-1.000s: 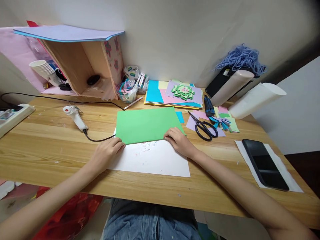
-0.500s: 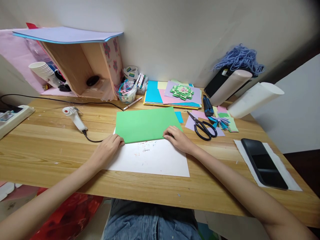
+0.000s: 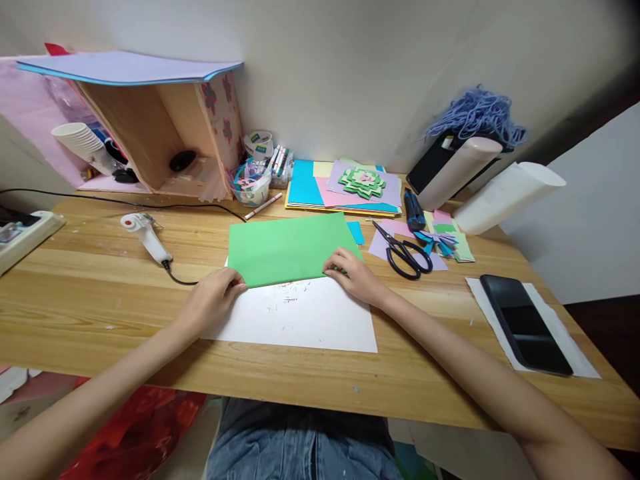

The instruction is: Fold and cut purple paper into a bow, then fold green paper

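A green sheet of paper [image 3: 290, 247] lies over the upper part of a white sheet [image 3: 305, 320] marked with small coloured scribbles. Its near edge looks folded. My left hand [image 3: 216, 293] pinches the near left corner of the green paper between thumb and fingers. At the near right part of the same edge, my right hand [image 3: 353, 275] is closed on the paper, fingers curled. Black-handled scissors [image 3: 405, 253] lie open to the right of the green sheet, on lilac paper pieces. A small blue paper piece [image 3: 356, 233] pokes out behind its right side.
A white glue gun [image 3: 147, 240] with a cord lies at left. Behind stand an open box [image 3: 220, 133], a tub of scraps [image 3: 251, 188] and stacked coloured paper [image 3: 303, 183] with a layered paper flower [image 3: 363, 182]. A blue cutter [image 3: 414, 210] and a phone [image 3: 525, 323] are at right.
Both hands keep hold of the green paper's near edge, with the left fingers shifted slightly. The whole view has moved a little; nothing else visibly differs.
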Action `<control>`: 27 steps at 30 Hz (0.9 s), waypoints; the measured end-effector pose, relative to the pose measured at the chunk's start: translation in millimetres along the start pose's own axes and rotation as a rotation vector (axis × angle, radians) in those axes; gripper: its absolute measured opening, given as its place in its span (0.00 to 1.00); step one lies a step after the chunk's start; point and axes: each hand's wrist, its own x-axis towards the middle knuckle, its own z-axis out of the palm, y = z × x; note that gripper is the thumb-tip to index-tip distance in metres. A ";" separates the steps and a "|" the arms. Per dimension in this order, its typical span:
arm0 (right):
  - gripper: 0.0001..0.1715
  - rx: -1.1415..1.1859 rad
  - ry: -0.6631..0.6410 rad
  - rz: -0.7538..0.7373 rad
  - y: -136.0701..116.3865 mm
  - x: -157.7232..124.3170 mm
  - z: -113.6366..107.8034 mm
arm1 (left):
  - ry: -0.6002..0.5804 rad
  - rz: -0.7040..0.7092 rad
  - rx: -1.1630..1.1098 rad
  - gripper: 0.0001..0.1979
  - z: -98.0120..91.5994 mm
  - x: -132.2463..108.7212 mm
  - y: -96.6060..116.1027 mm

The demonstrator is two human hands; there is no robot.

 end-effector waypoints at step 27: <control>0.15 -0.509 0.037 -0.322 -0.8 -9.5 1.3 | 0.091 0.383 0.295 0.14 26.0 4.4 29.0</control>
